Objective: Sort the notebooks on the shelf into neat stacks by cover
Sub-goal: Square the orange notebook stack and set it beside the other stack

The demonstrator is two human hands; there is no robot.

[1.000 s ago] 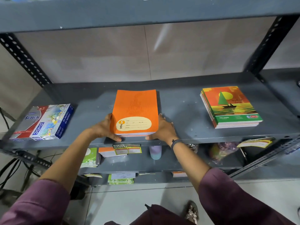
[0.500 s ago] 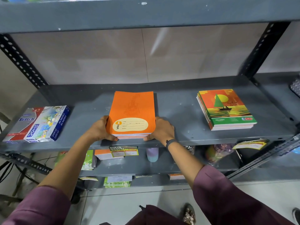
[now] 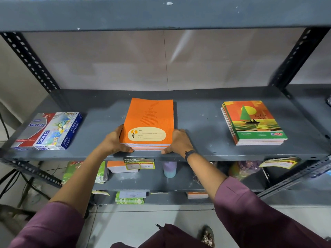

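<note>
A stack of orange notebooks (image 3: 149,120) with a cream label lies in the middle of the grey metal shelf (image 3: 198,122), close to its front edge. My left hand (image 3: 114,141) presses against the stack's left side, thumb at the front corner. On the other side, my right hand (image 3: 178,142) grips the stack's right edge. A second stack of notebooks with a sailboat cover (image 3: 254,122) rests on the right of the same shelf, apart from both hands.
Boxes of oil pastels (image 3: 48,131) lie at the shelf's left end. Perforated uprights (image 3: 30,59) frame the bay and another shelf sits close overhead. The lower shelves hold more notebooks (image 3: 118,166), a price tag (image 3: 138,163) and a pastel cup (image 3: 169,169).
Both hands stay on the sides of the orange stack; the stack sits slightly squarer. The camera view has shifted a little.
</note>
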